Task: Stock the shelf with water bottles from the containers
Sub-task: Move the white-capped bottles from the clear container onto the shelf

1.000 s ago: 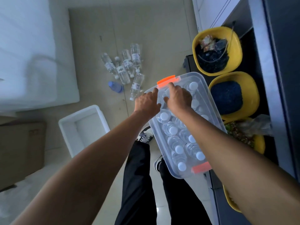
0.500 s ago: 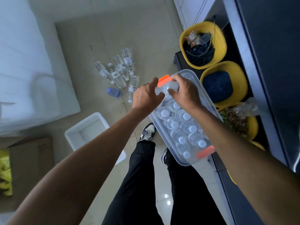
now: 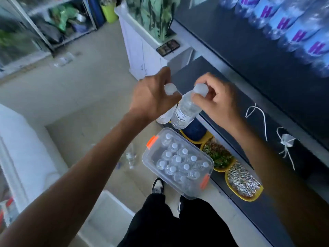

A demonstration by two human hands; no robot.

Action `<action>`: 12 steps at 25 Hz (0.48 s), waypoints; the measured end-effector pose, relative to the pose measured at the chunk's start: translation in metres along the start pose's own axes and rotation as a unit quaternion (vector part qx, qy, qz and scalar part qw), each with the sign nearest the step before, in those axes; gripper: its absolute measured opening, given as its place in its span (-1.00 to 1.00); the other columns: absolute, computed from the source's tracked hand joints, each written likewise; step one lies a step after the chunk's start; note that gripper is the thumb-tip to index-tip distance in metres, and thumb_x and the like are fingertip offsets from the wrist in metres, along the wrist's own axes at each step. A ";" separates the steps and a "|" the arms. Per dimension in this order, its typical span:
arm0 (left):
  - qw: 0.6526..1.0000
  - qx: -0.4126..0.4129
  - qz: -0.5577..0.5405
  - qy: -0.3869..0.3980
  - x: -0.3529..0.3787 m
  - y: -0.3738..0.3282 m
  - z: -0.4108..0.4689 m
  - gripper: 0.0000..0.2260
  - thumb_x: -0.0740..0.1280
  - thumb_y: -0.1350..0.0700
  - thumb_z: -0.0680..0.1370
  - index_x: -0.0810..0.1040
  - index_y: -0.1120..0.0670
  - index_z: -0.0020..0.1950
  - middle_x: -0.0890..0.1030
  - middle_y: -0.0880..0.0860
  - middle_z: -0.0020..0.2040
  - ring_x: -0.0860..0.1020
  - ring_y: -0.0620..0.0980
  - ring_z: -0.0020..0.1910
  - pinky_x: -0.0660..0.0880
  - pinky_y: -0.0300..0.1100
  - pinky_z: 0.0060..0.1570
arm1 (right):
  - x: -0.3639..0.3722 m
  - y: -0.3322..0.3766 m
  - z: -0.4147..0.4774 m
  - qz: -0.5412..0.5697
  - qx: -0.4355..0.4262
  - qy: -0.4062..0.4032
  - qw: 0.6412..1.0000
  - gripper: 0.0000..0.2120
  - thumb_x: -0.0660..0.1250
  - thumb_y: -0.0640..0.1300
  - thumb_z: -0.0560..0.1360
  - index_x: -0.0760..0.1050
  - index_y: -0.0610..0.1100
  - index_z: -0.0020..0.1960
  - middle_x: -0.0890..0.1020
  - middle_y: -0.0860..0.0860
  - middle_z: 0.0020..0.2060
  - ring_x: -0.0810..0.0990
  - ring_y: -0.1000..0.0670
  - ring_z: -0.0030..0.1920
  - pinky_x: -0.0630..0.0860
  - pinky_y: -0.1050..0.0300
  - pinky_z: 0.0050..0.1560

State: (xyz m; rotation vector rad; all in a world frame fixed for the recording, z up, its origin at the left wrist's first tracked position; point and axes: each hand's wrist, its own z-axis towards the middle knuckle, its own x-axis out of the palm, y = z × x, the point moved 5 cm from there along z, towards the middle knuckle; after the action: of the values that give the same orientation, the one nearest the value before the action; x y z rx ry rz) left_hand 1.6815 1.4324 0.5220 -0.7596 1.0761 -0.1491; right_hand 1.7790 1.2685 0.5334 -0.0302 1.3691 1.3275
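Gripping bottles by the neck, caps up: left hand (image 3: 151,98) holds the left bottle (image 3: 165,115), right hand (image 3: 219,102) the right bottle (image 3: 185,111), side by side above the container (image 3: 147,158). Shelf (image 3: 249,50) lies up and right, nearest the right hand, so that bottle likely goes first.

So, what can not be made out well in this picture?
Head view:
1. left bottle: the left hand hides most of its body.
2. right bottle, held by the right hand: label print too blurred to read.
3. shelf bottles: cut off by top and right edges; no count.
4. floor bottles: blurred, small; number unclear.
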 end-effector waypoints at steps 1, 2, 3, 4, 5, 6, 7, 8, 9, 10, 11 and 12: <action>0.999 0.032 -0.006 -0.002 -0.016 -0.024 0.014 -0.74 0.40 -0.02 0.36 0.38 0.06 -0.14 0.49 0.04 -0.35 0.45 0.24 -0.32 0.44 0.00 -0.33 | -0.030 0.013 0.005 -0.008 -0.003 -0.021 1.000 -0.84 0.43 -0.07 0.45 0.51 -0.12 -0.08 0.56 -0.02 -0.35 0.50 -0.04 -0.37 0.43 -0.03 -0.36; 0.998 0.066 -0.013 -0.005 -0.029 -0.049 0.028 -0.74 0.40 -0.02 0.35 0.40 0.08 -0.14 0.50 0.04 -0.36 0.44 0.21 -0.33 0.45 0.00 -0.33 | -0.060 0.025 0.009 -0.014 -0.006 -0.046 0.999 -0.84 0.45 -0.09 0.46 0.52 -0.15 -0.08 0.57 -0.02 -0.35 0.50 -0.03 -0.36 0.43 -0.02 -0.36; 0.995 0.094 -0.028 -0.005 -0.041 -0.074 0.040 -0.74 0.40 -0.02 0.35 0.43 0.09 -0.13 0.49 0.02 -0.37 0.43 0.16 -0.34 0.43 -0.02 -0.34 | -0.089 0.034 0.012 -0.017 -0.003 -0.071 0.997 -0.83 0.45 -0.09 0.47 0.52 -0.16 -0.08 0.58 -0.03 -0.34 0.51 -0.03 -0.35 0.43 -0.02 -0.35; 0.992 0.118 -0.050 -0.006 -0.050 -0.098 0.051 -0.75 0.40 -0.01 0.34 0.45 0.11 -0.13 0.47 -0.02 -0.39 0.41 0.09 -0.36 0.39 -0.06 -0.36 | -0.117 0.040 0.013 -0.019 0.001 -0.093 0.995 -0.82 0.46 -0.08 0.48 0.53 -0.18 -0.08 0.59 -0.05 -0.32 0.53 -0.05 -0.34 0.44 -0.03 -0.33; 0.988 0.138 -0.072 -0.009 -0.059 -0.118 0.061 -0.75 0.40 -0.01 0.34 0.47 0.11 -0.13 0.46 -0.04 -0.39 0.40 0.03 -0.37 0.34 -0.09 -0.37 | -0.141 0.043 0.014 -0.019 0.003 -0.113 0.993 -0.80 0.46 -0.07 0.49 0.53 -0.20 -0.08 0.60 -0.08 -0.31 0.53 -0.08 -0.33 0.44 -0.04 -0.31; 0.984 0.155 -0.092 -0.011 -0.067 -0.137 0.072 -0.77 0.40 0.00 0.34 0.48 0.11 -0.14 0.46 -0.07 -0.39 0.39 -0.03 -0.39 0.32 -0.11 -0.38 | -0.162 0.045 0.016 -0.021 0.006 -0.132 0.991 -0.79 0.46 -0.07 0.49 0.53 -0.21 -0.09 0.60 -0.11 -0.32 0.52 -0.11 -0.34 0.43 -0.05 -0.31; 0.979 0.172 -0.109 -0.009 -0.072 -0.157 0.084 -0.79 0.40 0.02 0.34 0.49 0.11 -0.15 0.46 -0.08 -0.39 0.38 -0.09 -0.40 0.30 -0.14 -0.39 | -0.185 0.044 0.016 -0.025 0.008 -0.154 0.988 -0.77 0.46 -0.06 0.49 0.53 -0.22 -0.10 0.59 -0.14 -0.33 0.49 -0.13 -0.35 0.41 -0.05 -0.32; 0.974 0.189 -0.122 -0.004 -0.073 -0.176 0.095 -0.80 0.40 0.02 0.35 0.50 0.10 -0.15 0.45 -0.09 -0.39 0.36 -0.13 -0.41 0.27 -0.20 -0.40 | -0.207 0.041 0.015 -0.027 0.013 -0.175 0.984 -0.76 0.45 -0.06 0.49 0.52 -0.23 -0.12 0.57 -0.16 -0.35 0.45 -0.13 -0.37 0.38 -0.05 -0.33; 0.970 0.205 -0.131 0.001 -0.070 -0.195 0.105 -0.80 0.40 0.02 0.36 0.51 0.10 -0.14 0.43 -0.12 -0.39 0.35 -0.14 -0.41 0.24 -0.24 -0.41 | -0.227 0.035 0.013 -0.025 0.023 -0.192 0.981 -0.75 0.46 -0.05 0.48 0.50 -0.23 -0.14 0.55 -0.19 -0.36 0.40 -0.09 -0.40 0.35 -0.03 -0.33; 0.966 0.221 -0.133 0.004 -0.066 -0.215 0.112 -0.79 0.40 0.01 0.36 0.52 0.11 -0.13 0.42 -0.13 -0.39 0.34 -0.14 -0.40 0.23 -0.26 -0.40 | -0.245 0.029 0.009 -0.021 0.038 -0.208 0.977 -0.74 0.46 -0.04 0.47 0.49 -0.23 -0.16 0.55 -0.21 -0.37 0.37 -0.04 -0.40 0.33 -0.01 -0.33; 0.962 0.238 -0.131 0.007 -0.059 -0.234 0.117 -0.78 0.39 0.00 0.36 0.54 0.12 -0.11 0.42 -0.14 -0.38 0.35 -0.12 -0.37 0.26 -0.23 -0.38 | -0.261 0.022 0.005 -0.020 0.052 -0.221 0.974 -0.71 0.47 -0.03 0.45 0.48 -0.23 -0.17 0.54 -0.25 -0.37 0.36 0.00 -0.39 0.32 -0.01 -0.34; 0.959 0.254 -0.126 0.014 -0.048 -0.252 0.119 -0.77 0.39 0.00 0.37 0.55 0.12 -0.10 0.44 -0.13 -0.37 0.38 -0.09 -0.33 0.30 -0.17 -0.34 | -0.276 0.013 -0.001 -0.027 0.065 -0.232 0.970 -0.69 0.47 -0.02 0.44 0.47 -0.23 -0.18 0.54 -0.28 -0.37 0.36 0.00 -0.39 0.31 -0.01 -0.35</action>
State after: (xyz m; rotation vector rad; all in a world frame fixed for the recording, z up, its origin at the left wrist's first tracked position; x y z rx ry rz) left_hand 1.8189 1.3259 0.7454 -0.4250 0.9073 -0.6311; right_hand 1.8608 1.0955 0.7332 0.3134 1.0419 1.1086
